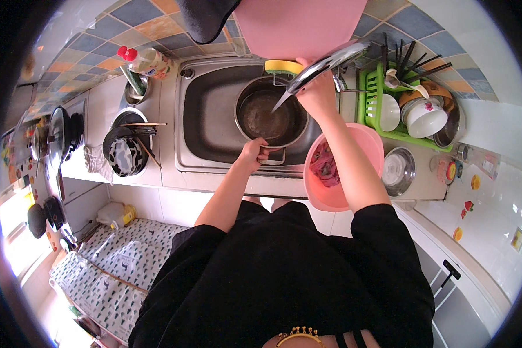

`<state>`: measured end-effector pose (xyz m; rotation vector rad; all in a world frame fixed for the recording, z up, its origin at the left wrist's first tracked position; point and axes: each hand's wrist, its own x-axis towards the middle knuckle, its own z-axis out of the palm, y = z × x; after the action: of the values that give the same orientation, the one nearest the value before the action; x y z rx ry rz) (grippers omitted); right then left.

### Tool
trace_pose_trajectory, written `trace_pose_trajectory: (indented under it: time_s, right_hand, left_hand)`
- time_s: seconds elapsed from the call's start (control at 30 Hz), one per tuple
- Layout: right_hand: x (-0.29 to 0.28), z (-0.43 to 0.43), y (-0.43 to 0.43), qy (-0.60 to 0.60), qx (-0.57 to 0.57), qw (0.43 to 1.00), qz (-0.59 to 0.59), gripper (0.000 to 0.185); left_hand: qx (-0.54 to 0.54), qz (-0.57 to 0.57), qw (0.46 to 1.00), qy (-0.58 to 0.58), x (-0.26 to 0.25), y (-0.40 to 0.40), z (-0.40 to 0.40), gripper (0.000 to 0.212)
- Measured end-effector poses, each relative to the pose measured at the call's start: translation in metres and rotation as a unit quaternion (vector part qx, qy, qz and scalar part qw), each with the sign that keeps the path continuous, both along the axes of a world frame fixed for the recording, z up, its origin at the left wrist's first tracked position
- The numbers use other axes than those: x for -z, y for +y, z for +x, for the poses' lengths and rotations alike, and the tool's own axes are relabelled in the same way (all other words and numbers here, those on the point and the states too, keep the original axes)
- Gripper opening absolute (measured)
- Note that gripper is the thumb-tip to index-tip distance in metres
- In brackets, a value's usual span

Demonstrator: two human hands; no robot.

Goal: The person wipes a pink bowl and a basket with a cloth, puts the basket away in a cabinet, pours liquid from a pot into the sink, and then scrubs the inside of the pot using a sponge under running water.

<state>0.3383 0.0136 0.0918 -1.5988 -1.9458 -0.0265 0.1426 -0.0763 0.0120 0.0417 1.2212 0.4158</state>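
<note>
In the sink [209, 143] a round metal pot [269, 117] sits under the chrome faucet [322, 67], with a thin stream of water [280, 102] falling into it. My left hand [253, 155] grips the near rim of the pot beside its loop handle [273, 162]. Behind the faucet spout, my right hand [316, 89] reaches to the far side of the sink. Its fingers hold the right end of a yellow and green sponge [282, 66], partly hidden by the spout. A small wire holder [280, 81] shows just below the sponge.
A pink basin [365, 135] with wet cloth [325, 165] overlaps the sink's right front corner. Beyond it stand a green dish rack [371, 102] with bowls and a metal bowl [398, 172]. Stacked pans [128, 156] and a bottle [150, 63] stand left. A pink board [298, 26] leans behind.
</note>
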Motion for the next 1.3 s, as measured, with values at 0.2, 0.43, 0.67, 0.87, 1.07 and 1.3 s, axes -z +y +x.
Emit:
trace_pose_trajectory:
  time_s: [0.2,0.43,0.67,0.87,1.07,1.3]
  right_hand:
    - [-0.018,-0.008,-0.023,0.105,0.016,0.993,-0.042,0.033]
    - [0.015,-0.027,-0.095,0.148,0.019,0.973,-0.176,0.032]
    - [0.098,-0.049,-0.043,-0.238,-0.086,0.939,-0.233,0.020]
    - [0.144,-0.066,-0.041,-0.291,-0.049,0.874,-0.386,0.017]
    - [0.150,-0.083,-0.072,-0.034,0.012,0.873,-0.487,0.016]
    - [0.167,-0.127,-0.054,0.621,0.217,0.624,-0.422,0.022]
  left_hand:
    - [0.011,0.016,0.996,0.088,-0.007,-0.003,-0.002,0.011]
    - [0.026,0.034,0.995,0.088,0.024,-0.007,-0.017,0.018]
    - [0.059,0.091,0.992,0.072,0.022,-0.012,-0.023,0.025]
    - [0.054,0.116,0.987,0.095,0.020,-0.011,-0.024,0.031]
    - [0.050,0.133,0.986,0.082,0.016,-0.018,-0.020,0.034]
    - [0.066,0.049,0.996,-0.021,0.003,-0.016,-0.022,0.015]
